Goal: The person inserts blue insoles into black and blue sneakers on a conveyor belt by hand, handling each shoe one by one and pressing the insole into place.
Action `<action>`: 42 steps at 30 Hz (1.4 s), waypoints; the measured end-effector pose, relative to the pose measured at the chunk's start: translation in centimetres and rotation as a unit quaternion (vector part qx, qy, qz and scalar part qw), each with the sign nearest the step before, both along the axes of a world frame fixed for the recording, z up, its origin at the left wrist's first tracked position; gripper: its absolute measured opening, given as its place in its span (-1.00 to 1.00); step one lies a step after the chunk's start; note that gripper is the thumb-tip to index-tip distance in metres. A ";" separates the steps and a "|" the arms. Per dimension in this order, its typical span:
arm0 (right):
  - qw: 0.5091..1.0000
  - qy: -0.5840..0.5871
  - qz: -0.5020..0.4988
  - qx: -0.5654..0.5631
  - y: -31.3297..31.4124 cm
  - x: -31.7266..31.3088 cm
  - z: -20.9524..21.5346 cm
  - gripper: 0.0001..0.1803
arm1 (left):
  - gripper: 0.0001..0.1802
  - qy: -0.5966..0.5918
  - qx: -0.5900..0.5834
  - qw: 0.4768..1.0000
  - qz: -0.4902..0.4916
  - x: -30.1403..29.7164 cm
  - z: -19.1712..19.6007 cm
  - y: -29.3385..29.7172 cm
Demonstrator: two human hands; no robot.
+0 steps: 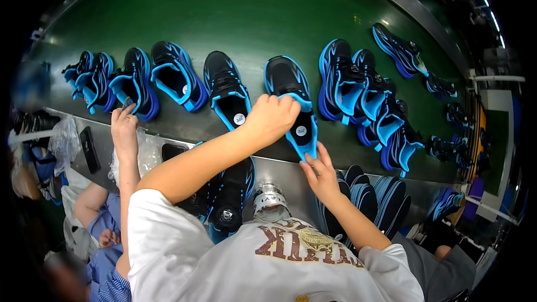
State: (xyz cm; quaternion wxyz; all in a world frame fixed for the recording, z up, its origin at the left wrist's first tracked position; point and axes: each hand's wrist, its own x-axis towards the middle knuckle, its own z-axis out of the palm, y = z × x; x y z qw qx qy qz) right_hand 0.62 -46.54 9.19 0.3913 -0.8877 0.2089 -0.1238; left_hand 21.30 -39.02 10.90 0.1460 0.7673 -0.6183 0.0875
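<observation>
A black sneaker with bright blue trim (286, 75) lies in front of me on the green belt, toe pointing away. My left hand (272, 116) is closed on its tongue and collar, fingers curled over the opening. At the heel, my right hand (320, 174) holds the back of the shoe between thumb and fingers. A round white sticker (301, 131) shows on the insole inside. Just left lies a similar sneaker (222, 72), partly covered by my left forearm. The left fingertips are hidden inside the shoe.
More sneakers (178, 72) stand to the left, and a cluster of sneakers (338, 78) to the right. A co-worker's hand (124, 126) touches a shoe at left. Stacked dark insoles (366, 201), a clear plastic cup (270, 201) and a phone (89, 149) sit along the near metal edge.
</observation>
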 end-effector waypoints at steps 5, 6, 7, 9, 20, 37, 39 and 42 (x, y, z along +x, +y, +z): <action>0.996 0.005 0.007 -0.091 0.2 3.4 0.9 -0.81 | -0.79 -0.109 0.065 0.990 0.063 3.9 -1.9 0.2; 0.995 0.038 0.014 -0.091 -0.1 4.6 1.5 -0.80 | -0.75 -0.108 0.041 0.989 0.095 4.7 -1.8 -0.5; 0.993 0.070 0.018 -0.089 -0.3 5.4 2.0 -0.79 | -0.72 -0.107 0.017 0.986 0.124 5.2 -1.5 -1.2; 0.989 0.091 0.072 -0.092 0.1 6.3 3.1 -0.76 | -0.65 -0.124 0.041 0.983 0.130 5.8 -1.0 -1.7; 0.945 -0.242 0.210 -0.067 0.3 -0.8 30.7 -0.82 | -0.71 0.257 0.002 0.945 0.204 6.9 -0.7 -2.1; 0.979 0.103 -0.140 -0.107 0.5 -16.3 12.3 -0.63 | -0.86 0.772 -0.032 0.633 0.042 1.2 6.8 -3.4; 0.962 0.176 -0.147 -0.147 2.0 -19.5 8.3 -0.53 | -0.83 0.771 -0.072 0.631 0.046 1.1 5.9 -5.2; 0.941 0.278 -0.155 -0.116 3.6 -20.9 7.0 -0.44 | -0.81 0.697 -0.062 0.689 0.189 -0.7 4.2 -9.5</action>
